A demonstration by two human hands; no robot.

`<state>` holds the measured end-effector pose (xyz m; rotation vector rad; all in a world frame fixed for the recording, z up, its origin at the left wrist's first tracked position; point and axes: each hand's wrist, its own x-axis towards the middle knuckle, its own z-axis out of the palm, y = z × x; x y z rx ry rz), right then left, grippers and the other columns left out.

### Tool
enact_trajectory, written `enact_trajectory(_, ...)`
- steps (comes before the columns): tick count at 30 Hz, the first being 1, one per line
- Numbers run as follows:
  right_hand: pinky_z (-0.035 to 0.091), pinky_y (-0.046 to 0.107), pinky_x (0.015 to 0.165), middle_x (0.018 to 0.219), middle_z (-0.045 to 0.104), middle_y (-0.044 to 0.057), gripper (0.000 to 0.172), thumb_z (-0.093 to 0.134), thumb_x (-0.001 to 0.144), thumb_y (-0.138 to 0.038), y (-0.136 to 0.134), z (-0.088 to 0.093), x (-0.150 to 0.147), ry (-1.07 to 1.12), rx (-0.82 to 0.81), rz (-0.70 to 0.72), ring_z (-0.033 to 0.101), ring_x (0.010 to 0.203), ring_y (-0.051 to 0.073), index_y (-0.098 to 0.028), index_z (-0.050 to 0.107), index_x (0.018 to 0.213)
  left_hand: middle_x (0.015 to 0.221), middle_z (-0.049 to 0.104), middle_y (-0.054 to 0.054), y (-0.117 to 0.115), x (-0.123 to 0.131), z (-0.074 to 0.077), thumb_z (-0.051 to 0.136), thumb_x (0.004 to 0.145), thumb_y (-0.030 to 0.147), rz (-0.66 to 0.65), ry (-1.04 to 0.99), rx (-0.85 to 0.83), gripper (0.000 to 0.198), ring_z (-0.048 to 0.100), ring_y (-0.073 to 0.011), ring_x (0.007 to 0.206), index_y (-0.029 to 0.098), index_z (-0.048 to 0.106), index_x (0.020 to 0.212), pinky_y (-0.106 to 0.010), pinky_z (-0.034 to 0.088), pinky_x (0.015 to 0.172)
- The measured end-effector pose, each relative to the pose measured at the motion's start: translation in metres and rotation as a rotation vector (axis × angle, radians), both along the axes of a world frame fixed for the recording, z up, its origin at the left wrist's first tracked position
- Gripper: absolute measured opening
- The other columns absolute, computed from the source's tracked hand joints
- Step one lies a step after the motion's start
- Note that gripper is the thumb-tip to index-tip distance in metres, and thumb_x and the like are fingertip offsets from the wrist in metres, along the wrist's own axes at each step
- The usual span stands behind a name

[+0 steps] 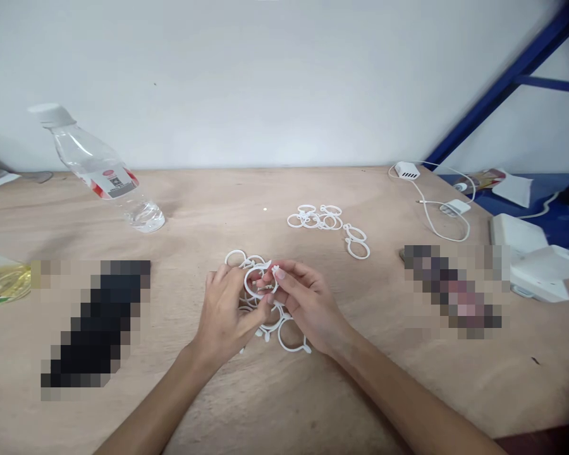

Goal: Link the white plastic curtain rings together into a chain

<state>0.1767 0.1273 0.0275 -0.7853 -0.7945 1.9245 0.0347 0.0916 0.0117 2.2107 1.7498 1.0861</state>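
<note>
Both the left hand (230, 309) and right hand (303, 300) pinch 1 white ring (258, 282) above a loose heap (277, 328), while a linked chain (329, 224) lies finished nearby, so much seems left.

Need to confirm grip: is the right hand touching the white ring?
Touching. The head view shows the right hand fingertips pinching the white ring.

No text, brand or number can be read: a red and white label with a dark code patch is borne by the clear plastic bottle (99, 169), but its print is too small and blurred to be made out.
</note>
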Motion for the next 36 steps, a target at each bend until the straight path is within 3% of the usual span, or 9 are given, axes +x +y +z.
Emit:
enact_trajectory(4,0.052,0.032,0.078,0.076,0.07,0.001,0.026,0.076,0.071,-0.039,-0.001,0.0,0.001,-0.102,0.036,-0.02,0.067,0.079,0.016,-0.019,0.071,0.086,0.067,0.055,0.002,0.001,0.001,0.001,0.05,0.091,0.02,-0.034,-0.042,0.044,0.017,0.049,-0.0161,0.068,0.02,0.047,0.074,-0.031,0.034,0.067)
enact_trajectory(9,0.051,0.029,0.068,0.092,0.069,0.005,0.025,0.068,0.077,-0.04,-0.005,0.006,0.005,-0.401,0.229,-0.064,0.064,0.086,0.02,-0.017,0.073,0.086,0.062,0.048,0.002,0.002,-0.002,-0.003,0.044,0.092,0.013,-0.041,0.012,0.088,0.023,0.044,-0.0148,0.063,0.019,0.043,0.07,-0.031,0.032,0.063)
enact_trajectory(14,0.042,0.024,0.053,0.061,0.06,0.0,0.03,0.065,0.078,-0.043,-0.005,0.013,0.008,-0.609,0.311,-0.118,0.052,0.057,0.012,-0.014,0.072,0.076,0.062,0.048,0.001,0.0,-0.002,-0.003,0.045,0.092,0.013,-0.08,0.124,0.149,0.023,0.042,-0.0162,0.064,0.019,0.043,0.07,-0.032,0.029,0.064)
enact_trajectory(17,0.041,0.023,0.052,0.058,0.058,-0.002,0.027,0.066,0.077,-0.042,-0.003,0.012,0.009,-0.528,0.28,-0.105,0.051,0.055,0.011,-0.015,0.071,0.071,0.064,0.051,0.0,-0.001,-0.002,-0.001,0.045,0.094,0.032,-0.097,0.079,0.142,0.026,0.044,-0.0171,0.065,0.018,0.047,0.072,-0.034,0.028,0.066)
enact_trajectory(20,0.042,0.023,0.054,0.061,0.059,-0.002,0.024,0.067,0.076,-0.039,-0.001,0.011,0.01,-0.413,0.273,-0.039,0.051,0.057,0.01,-0.016,0.074,0.075,0.066,0.051,-0.001,-0.002,-0.003,0.001,0.029,0.094,0.057,-0.077,-0.007,0.064,0.049,0.044,-0.0184,0.066,0.018,0.051,0.074,-0.036,0.028,0.067)
enact_trajectory(23,0.041,0.023,0.053,0.063,0.061,-0.001,0.025,0.068,0.076,-0.041,-0.002,0.01,0.01,-0.363,0.222,0.035,0.05,0.056,0.01,-0.017,0.075,0.079,0.067,0.053,-0.002,-0.002,-0.004,0.001,0.02,0.095,0.057,-0.065,-0.035,-0.033,0.056,0.046,-0.02,0.069,0.018,0.055,0.078,-0.037,0.027,0.069)
enact_trajectory(29,0.036,0.021,0.048,0.064,0.062,0.001,0.034,0.071,0.072,-0.049,-0.003,0.01,0.011,-0.327,0.095,0.082,0.045,0.054,0.008,-0.016,0.076,0.081,0.068,0.053,-0.002,0.001,-0.005,-0.001,0.014,0.094,0.061,-0.17,-0.103,-0.152,0.061,0.045,-0.0209,0.071,0.019,0.053,0.075,-0.036,0.03,0.07)
enact_trajectory(36,0.043,0.022,0.051,0.067,0.066,0.001,0.034,0.075,0.067,-0.048,-0.004,0.013,0.009,-0.331,0.141,0.073,0.052,0.056,0.009,-0.015,0.073,0.076,0.068,0.054,-0.003,0.001,-0.005,-0.002,0.012,0.092,0.065,-0.134,-0.108,-0.173,0.062,0.047,-0.0208,0.071,0.02,0.05,0.071,-0.035,0.032,0.069)
